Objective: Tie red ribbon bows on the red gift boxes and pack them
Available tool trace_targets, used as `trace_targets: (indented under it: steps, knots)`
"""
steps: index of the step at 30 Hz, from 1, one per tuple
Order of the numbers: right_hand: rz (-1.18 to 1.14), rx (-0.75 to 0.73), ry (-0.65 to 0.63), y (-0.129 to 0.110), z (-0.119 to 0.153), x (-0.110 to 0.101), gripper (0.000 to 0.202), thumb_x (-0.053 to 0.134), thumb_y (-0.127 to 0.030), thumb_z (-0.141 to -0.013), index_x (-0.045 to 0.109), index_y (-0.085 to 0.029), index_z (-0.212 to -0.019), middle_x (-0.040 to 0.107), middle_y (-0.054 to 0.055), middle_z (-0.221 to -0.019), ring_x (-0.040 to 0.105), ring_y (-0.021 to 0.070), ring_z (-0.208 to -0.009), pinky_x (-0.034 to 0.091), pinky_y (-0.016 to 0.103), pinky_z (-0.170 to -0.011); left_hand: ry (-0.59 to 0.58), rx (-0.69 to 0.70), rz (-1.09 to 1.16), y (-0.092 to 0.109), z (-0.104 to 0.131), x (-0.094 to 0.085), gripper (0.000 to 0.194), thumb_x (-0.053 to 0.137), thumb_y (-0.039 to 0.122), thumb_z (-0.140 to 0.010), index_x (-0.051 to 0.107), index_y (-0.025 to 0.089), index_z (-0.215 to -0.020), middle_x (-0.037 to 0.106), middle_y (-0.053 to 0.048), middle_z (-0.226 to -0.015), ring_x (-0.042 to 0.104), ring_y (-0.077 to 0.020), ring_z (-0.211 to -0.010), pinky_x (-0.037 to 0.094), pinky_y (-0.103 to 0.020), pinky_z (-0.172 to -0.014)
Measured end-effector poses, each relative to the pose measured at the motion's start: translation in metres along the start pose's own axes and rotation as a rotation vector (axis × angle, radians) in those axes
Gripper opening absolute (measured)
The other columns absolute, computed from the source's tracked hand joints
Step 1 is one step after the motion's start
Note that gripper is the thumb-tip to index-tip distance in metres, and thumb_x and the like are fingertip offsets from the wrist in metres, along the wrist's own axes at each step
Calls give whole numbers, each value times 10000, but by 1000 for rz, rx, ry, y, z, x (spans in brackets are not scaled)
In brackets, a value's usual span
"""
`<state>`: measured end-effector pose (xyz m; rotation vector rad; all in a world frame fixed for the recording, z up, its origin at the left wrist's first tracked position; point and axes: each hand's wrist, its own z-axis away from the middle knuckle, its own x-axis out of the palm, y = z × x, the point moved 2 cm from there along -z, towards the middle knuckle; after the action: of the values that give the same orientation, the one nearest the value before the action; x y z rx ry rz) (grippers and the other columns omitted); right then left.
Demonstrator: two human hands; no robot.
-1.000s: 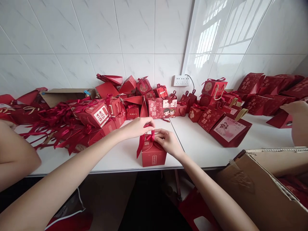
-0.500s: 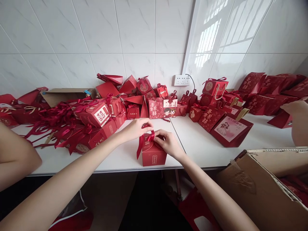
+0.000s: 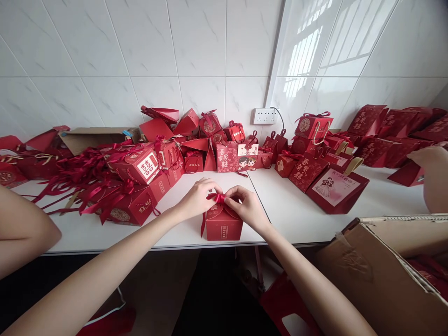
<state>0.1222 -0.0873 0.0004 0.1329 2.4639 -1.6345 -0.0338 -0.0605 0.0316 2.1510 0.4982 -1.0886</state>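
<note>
A small red gift box (image 3: 224, 228) with gold lettering stands upright near the front edge of the white table. On its top sits a dark red satin ribbon (image 3: 220, 198), looped into a bow, with one tail hanging down the box's left side. My left hand (image 3: 200, 198) pinches the ribbon from the left, its fingers closed. From the other side, my right hand (image 3: 243, 205) grips the ribbon between thumb and forefinger, close to the bow's middle. The fingertips of both hands lie just above the box top.
Ribboned red boxes (image 3: 129, 200) are piled on the left, and more boxes (image 3: 227, 156) line the wall. A picture-fronted box (image 3: 336, 189) stands right. An open cardboard carton (image 3: 364, 261) is at front right. Other people's arm (image 3: 24, 228) and hand (image 3: 432, 163) show at the sides.
My left hand has come down a little and the upright ribbon loop has been drawn out flat into a bow. My right hand stays at the box top.
</note>
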Motion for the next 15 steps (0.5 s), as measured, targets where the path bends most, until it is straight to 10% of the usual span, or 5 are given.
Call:
trace_targets:
  steps: [15]
  knots:
    - [9,-2,24,4,-1,-2,83,586,-269,-723,572,-189,-713,648,18,-739,592,142,-672,468,284,-662,56,-287,415,7,16,13,214,594,380,-769,561,172,-809,663,-44,-876,635,-179,-870,499,-336,-850]
